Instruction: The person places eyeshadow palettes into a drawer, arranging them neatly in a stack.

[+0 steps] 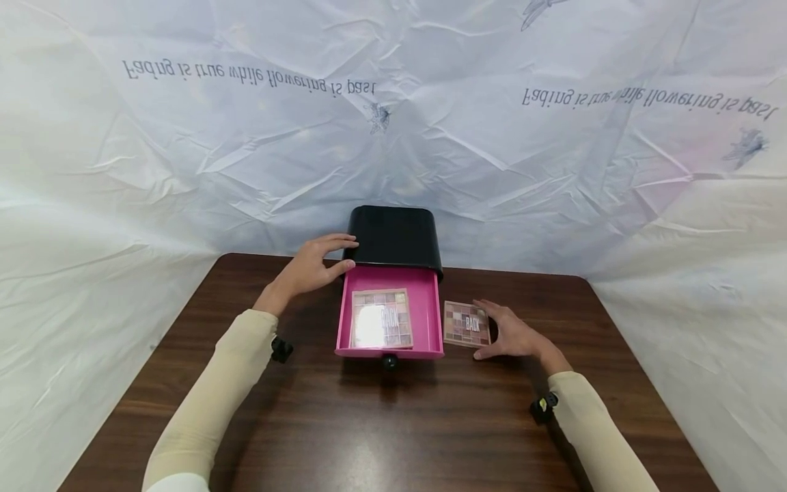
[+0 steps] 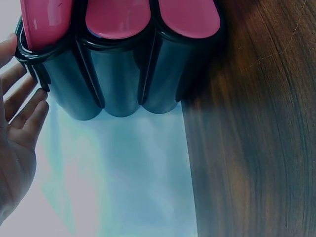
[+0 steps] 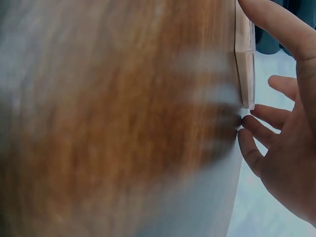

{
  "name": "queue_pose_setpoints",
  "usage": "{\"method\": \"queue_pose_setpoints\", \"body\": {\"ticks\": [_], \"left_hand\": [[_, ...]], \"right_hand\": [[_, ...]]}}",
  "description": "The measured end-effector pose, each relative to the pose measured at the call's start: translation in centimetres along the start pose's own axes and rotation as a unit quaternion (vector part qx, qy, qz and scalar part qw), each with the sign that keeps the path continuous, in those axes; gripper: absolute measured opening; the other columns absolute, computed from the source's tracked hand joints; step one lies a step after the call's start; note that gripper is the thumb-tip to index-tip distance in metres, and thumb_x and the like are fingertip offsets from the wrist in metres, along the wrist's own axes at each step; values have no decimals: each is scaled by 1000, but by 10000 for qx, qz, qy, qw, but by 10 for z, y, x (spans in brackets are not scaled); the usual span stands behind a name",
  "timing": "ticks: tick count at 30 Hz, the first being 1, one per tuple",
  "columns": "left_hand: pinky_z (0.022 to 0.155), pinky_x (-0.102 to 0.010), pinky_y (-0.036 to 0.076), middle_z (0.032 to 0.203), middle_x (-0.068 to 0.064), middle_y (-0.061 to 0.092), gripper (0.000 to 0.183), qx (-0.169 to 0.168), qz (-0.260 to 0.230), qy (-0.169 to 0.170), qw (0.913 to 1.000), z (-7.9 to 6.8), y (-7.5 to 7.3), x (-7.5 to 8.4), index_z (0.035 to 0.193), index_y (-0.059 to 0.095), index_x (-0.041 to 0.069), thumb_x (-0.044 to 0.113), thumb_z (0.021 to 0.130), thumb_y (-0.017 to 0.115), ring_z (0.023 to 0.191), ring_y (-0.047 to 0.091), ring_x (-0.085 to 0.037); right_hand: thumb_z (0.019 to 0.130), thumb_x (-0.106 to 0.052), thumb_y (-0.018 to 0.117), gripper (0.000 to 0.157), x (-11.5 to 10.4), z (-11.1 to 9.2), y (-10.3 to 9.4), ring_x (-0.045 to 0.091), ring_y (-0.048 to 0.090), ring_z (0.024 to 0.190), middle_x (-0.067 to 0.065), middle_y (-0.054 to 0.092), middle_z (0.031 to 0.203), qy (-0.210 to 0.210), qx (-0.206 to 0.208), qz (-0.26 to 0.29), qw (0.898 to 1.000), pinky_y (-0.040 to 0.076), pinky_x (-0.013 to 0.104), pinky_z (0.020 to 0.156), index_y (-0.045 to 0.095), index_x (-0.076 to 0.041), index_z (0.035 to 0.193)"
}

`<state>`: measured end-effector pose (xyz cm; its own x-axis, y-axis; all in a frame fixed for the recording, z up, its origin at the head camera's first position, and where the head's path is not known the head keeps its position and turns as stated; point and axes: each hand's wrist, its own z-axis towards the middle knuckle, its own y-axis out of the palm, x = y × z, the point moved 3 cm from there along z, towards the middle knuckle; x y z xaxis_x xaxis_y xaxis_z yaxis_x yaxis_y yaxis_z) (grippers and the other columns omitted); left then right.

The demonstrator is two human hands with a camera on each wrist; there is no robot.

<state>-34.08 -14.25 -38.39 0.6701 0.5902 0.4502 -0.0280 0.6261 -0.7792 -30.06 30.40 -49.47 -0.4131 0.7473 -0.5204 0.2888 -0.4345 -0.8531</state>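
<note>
A glossy black storage box [image 1: 393, 236] has its pink top drawer [image 1: 424, 307] pulled out, with a black knob [image 1: 389, 362] in front. Inside that drawer lies an eyeshadow palette [image 1: 396, 318] with a clear lid. My left hand [image 1: 313, 266] rests against the box's left side, thumb and fingers extended at its upper edge. On the table to the right of the drawer is a second, smaller eyeshadow palette [image 1: 458, 321]. My right hand [image 1: 516, 335] spreads around its right side, fingertips at the far corner and thumb by the near corner.
Below the pulled-out drawer, the left wrist view shows two more pink drawer fronts [image 2: 190, 15]. Everything stands on a dark wood table [image 1: 393, 430]. Behind the box hangs a creased white sheet [image 1: 277, 150] with printed lettering.
</note>
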Motion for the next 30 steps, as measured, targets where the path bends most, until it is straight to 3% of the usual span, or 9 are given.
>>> {"method": "queue_pose_setpoints", "body": {"ticks": [4, 13, 19, 30], "left_hand": [[114, -51, 40, 149, -5, 55, 49, -34, 4, -27, 10000, 1, 1, 0, 141, 63, 15, 42, 100, 66, 139, 51, -27], [114, -52, 39, 150, -5, 55, 50, -48, 27, -79, 10000, 2, 0, 1, 141, 63, 15, 44, 100, 65, 140, 49, -28], [114, -53, 39, 150, -5, 55, 50, -75, 6, -79, 9999, 1, 2, 0, 142, 63, 15, 44, 100, 65, 140, 49, -28], [114, -53, 39, 150, -5, 55, 50, -65, 27, -55, 10000, 0, 0, 0, 142, 63, 15, 44, 101, 65, 139, 50, -28]], "right_hand": [[71, -54, 91, 121, 5, 0, 2, 52, 25, 146, 27, 24, 164, 107, -54, -38, 9999, 28, 73, 111, 27, -5, 162], [75, -51, 89, 109, 9, 0, 0, 47, 36, 143, 26, 39, 156, 64, -27, -114, 9999, 34, 66, 111, 38, 2, 155], [75, -52, 89, 109, 6, -2, -5, 48, 34, 146, 29, 35, 159, 111, -65, -152, 9998, 35, 65, 112, 39, 1, 156], [75, -58, 86, 110, -4, -11, -22, 50, 33, 145, 29, 33, 160, 152, 374, -297, 9987, 35, 71, 108, 38, -2, 157]]}}
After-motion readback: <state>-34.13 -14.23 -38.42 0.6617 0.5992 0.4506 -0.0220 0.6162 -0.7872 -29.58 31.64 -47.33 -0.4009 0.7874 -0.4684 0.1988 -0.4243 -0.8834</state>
